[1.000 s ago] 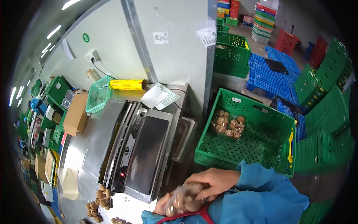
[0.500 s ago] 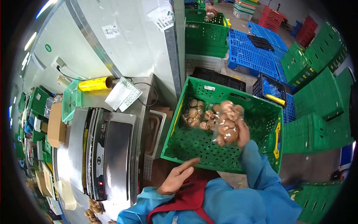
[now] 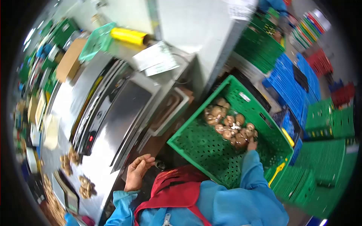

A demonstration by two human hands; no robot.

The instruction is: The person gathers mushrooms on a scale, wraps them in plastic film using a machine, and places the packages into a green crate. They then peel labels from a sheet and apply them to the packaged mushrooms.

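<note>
Plastic-wrapped, the mushroom pack (image 3: 243,138) sits at four o'clock in the green crate (image 3: 200,143), your right hand (image 3: 252,145) at its edge; whether it grips, I cannot tell. Your left hand (image 3: 138,169), seven o'clock, is empty, half-curled. Judged light, slick, bruisable: support from beneath. Metal worktop (image 3: 102,179) at eight; blue pallet (image 3: 285,80) at two.

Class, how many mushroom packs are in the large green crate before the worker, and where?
3, in a row in the crate: left pack, middle pack, and right pack at the right hand. Others could be hidden beneath.
</note>
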